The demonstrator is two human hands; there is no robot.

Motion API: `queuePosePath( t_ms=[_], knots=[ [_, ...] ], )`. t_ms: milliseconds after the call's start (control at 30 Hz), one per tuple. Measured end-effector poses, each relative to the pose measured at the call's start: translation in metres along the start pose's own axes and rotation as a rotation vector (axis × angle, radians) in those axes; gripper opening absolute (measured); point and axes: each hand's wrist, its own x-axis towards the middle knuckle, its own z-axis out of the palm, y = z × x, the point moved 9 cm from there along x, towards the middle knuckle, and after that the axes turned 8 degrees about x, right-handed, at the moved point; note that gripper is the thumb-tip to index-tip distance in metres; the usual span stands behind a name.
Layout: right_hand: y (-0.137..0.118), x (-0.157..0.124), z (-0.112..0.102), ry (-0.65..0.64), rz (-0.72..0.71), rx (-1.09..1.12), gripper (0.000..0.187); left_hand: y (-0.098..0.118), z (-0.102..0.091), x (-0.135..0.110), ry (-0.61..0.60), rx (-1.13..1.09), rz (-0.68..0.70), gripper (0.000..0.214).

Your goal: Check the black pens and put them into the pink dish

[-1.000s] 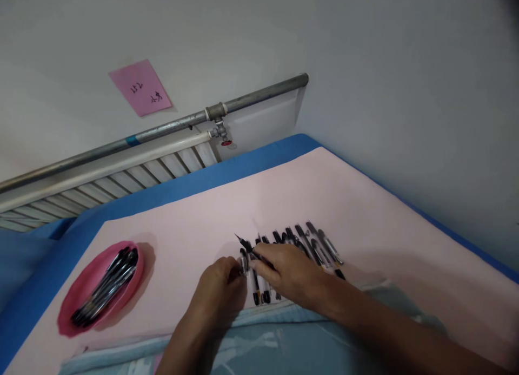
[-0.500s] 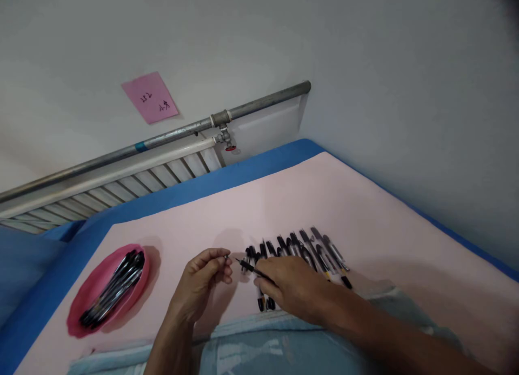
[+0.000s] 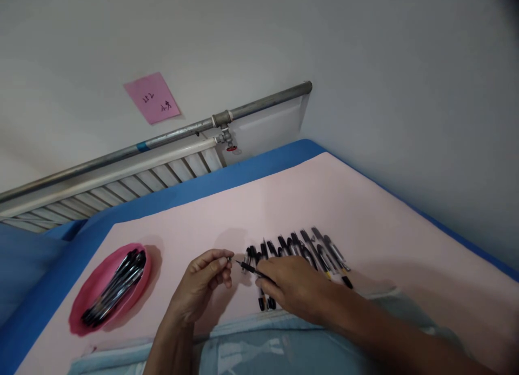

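The right hand (image 3: 291,284) grips a slim black pen (image 3: 249,268), thin-tipped and slanting; the left hand (image 3: 201,282) pinches a tiny piece (image 3: 229,258), details unclear.

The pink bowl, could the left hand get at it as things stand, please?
Likely yes: nothing visible blocks the left hand from the pink bowl, though that hand pinches a small piece.

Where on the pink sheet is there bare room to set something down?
Bare: between the pink bowl and left hand; between the spread pens and the blue border behind them; and right of those pens. Crowded: around the right hand, among the pens.
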Motion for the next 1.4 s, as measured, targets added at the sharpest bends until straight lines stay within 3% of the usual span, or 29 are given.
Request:
queuePosePath(
  t_ms=[133, 333, 467, 600, 800, 967, 1067, 1167, 1333, 1400],
  knots=[
    [-0.001, -0.001, -0.001, 0.011, -0.014, -0.026, 0.014, -0.001, 0.001, 0.000, -0.041, 0.048, -0.001, 0.016],
    [-0.001, -0.001, 0.005, -0.070, 0.004, -0.115, 0.020, -0.006, 0.005, 0.000, -0.087, 0.176, -0.007, 0.017],
    [0.000, 0.000, 0.008, -0.076, 0.020, -0.120, 0.019, -0.007, 0.007, 0.002, -0.065, 0.095, -0.003, 0.012],
    [-0.002, -0.002, 0.007, -0.051, 0.026, 0.013, 0.017, -0.009, 0.010, 0.004, -0.024, -0.042, -0.007, 0.009],
    [0.003, -0.004, 0.007, -0.004, 0.097, 0.277, 0.014, -0.008, 0.014, 0.004, 0.031, -0.072, 0.011, 0.012],
    [0.006, -0.004, 0.018, -0.144, 0.196, 0.532, 0.021, -0.006, 0.014, 0.003, 0.016, 0.004, 0.022, 0.012],
    [0.008, -0.004, 0.015, -0.105, 0.233, 0.548, 0.022, -0.006, 0.013, 0.002, -0.001, 0.031, 0.024, 0.011],
    [0.007, -0.005, 0.020, -0.110, 0.259, 0.651, 0.019, -0.007, 0.016, 0.002, -0.030, -0.031, 0.016, 0.009],
    [-0.002, -0.006, 0.038, -0.246, 0.318, 0.996, 0.019, -0.003, 0.025, 0.000, -0.101, -0.139, 0.029, 0.009],
    [-0.004, -0.005, 0.039, -0.245, 0.302, 1.016, 0.019, -0.002, 0.027, 0.000, -0.118, -0.156, 0.029, 0.009]
  ],
)
